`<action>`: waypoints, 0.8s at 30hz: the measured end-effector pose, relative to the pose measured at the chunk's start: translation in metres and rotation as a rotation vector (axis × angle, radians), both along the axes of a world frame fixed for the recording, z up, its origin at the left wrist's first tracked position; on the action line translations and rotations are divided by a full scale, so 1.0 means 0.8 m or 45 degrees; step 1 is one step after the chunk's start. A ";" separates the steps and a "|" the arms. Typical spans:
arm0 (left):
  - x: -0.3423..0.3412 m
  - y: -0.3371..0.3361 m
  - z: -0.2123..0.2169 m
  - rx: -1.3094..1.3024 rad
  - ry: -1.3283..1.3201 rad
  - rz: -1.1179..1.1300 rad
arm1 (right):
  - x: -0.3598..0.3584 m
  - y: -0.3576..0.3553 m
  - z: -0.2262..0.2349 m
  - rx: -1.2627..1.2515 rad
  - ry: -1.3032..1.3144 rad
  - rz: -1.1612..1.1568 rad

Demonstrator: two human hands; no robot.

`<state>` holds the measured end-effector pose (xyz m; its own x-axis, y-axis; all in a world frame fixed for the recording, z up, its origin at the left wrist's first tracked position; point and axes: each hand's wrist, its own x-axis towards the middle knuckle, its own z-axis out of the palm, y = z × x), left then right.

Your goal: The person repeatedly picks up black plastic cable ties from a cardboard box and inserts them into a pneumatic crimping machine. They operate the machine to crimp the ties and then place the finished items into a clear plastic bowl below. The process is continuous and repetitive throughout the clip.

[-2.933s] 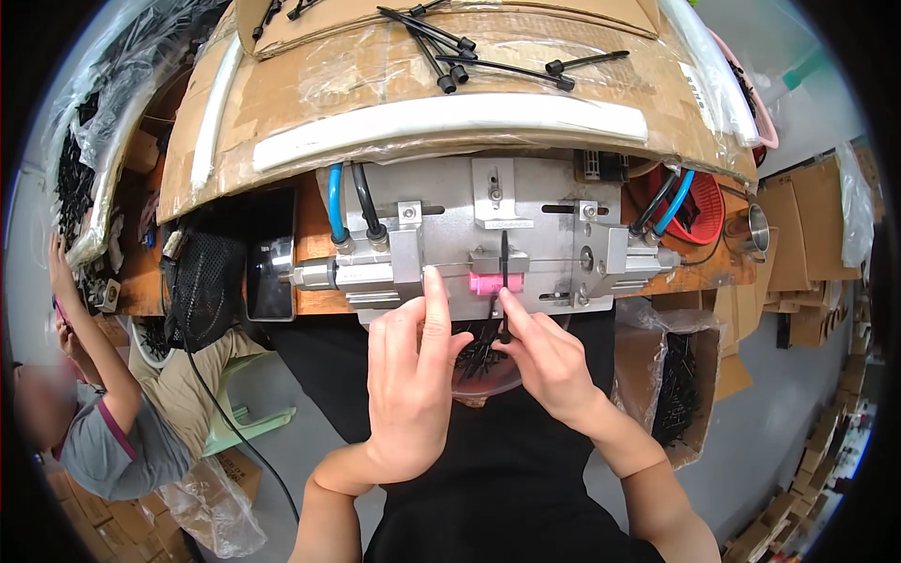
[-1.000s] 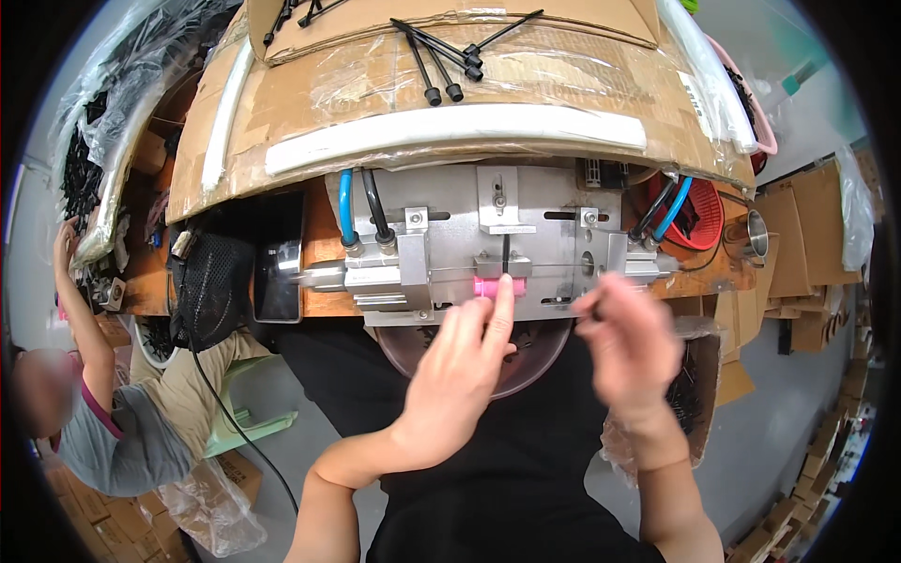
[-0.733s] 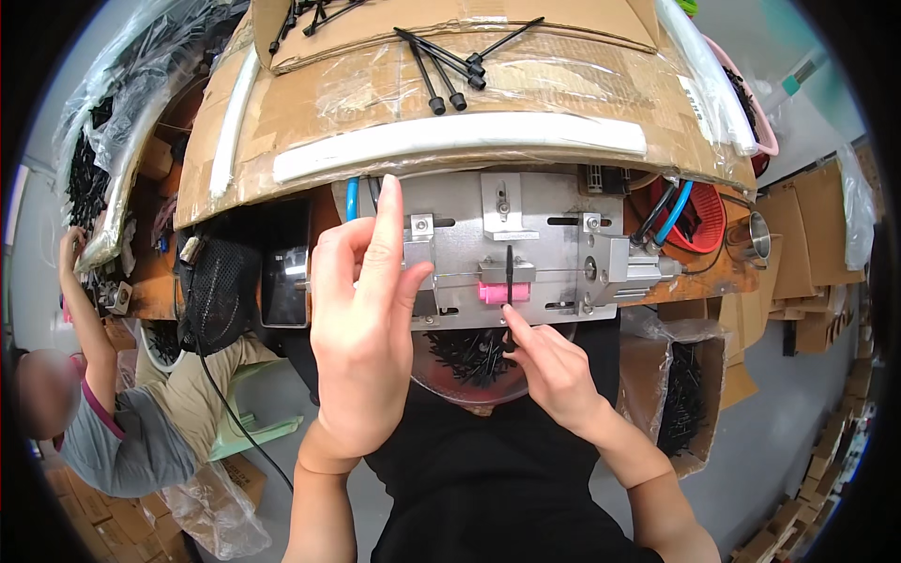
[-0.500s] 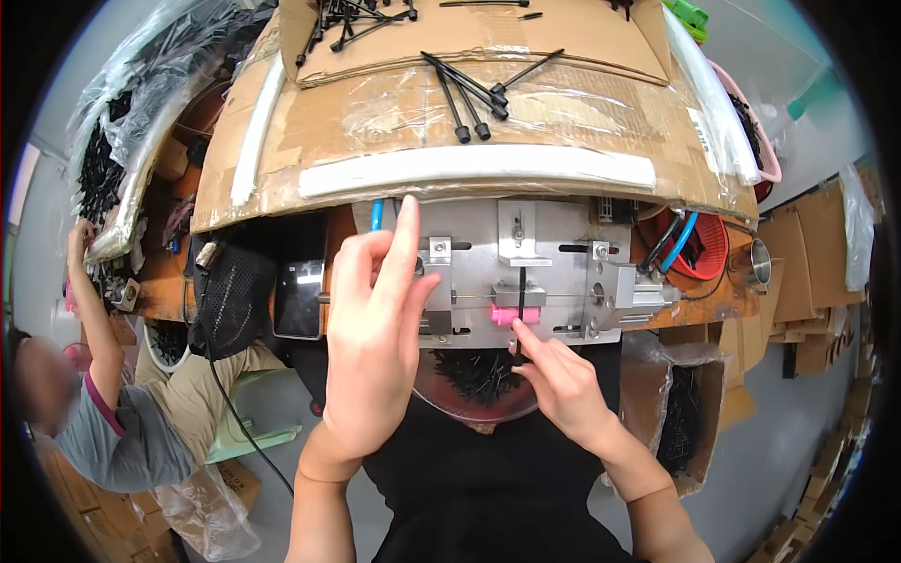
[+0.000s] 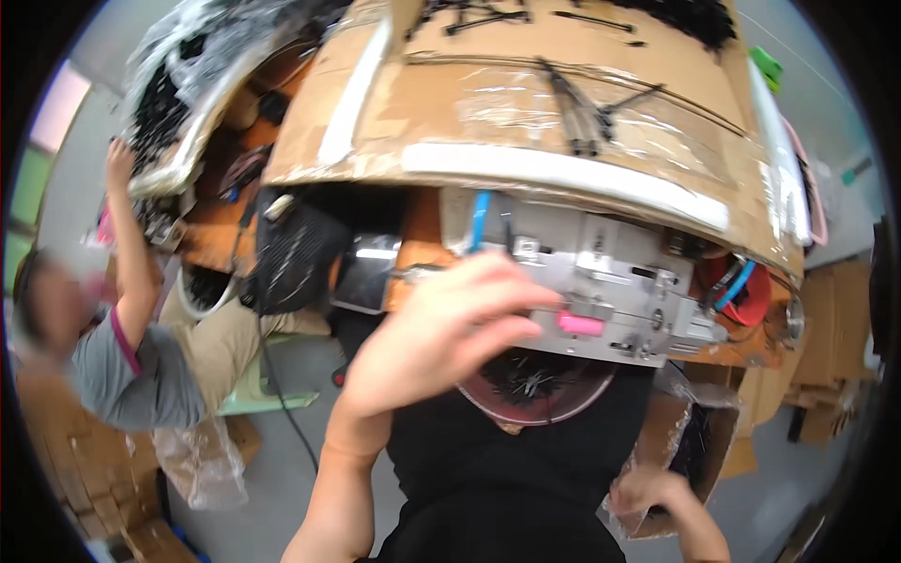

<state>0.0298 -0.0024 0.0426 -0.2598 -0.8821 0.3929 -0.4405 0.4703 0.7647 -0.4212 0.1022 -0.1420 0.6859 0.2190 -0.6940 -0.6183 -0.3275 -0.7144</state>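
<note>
Left hand [image 5: 441,328] mid-frame, blurred, pointing right toward pink cylinder [image 5: 581,325], grip spread. Right hand [image 5: 648,490] lower right, at carton [image 5: 725,446]; cannot tell grip.

Right hand [image 5: 648,492] has left the pink block [image 5: 580,325]; now at the carton [image 5: 721,437].

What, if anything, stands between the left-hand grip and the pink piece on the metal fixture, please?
Nothing visible does: the left-hand grip is open just left of the pink piece, and only the metal plate shows in the gap. The grip's height above the plate is hard to judge.
</note>
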 end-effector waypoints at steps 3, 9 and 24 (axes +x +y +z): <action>0.018 -0.011 -0.023 0.143 -0.015 0.271 | -0.043 0.090 -0.090 0.271 0.214 -0.117; 0.001 -0.067 0.014 0.041 -0.101 0.292 | -0.055 0.154 -0.098 0.821 -0.178 -0.242; -0.054 -0.203 0.032 -0.279 -0.537 0.210 | 0.242 -0.361 0.299 -1.732 -0.899 -0.792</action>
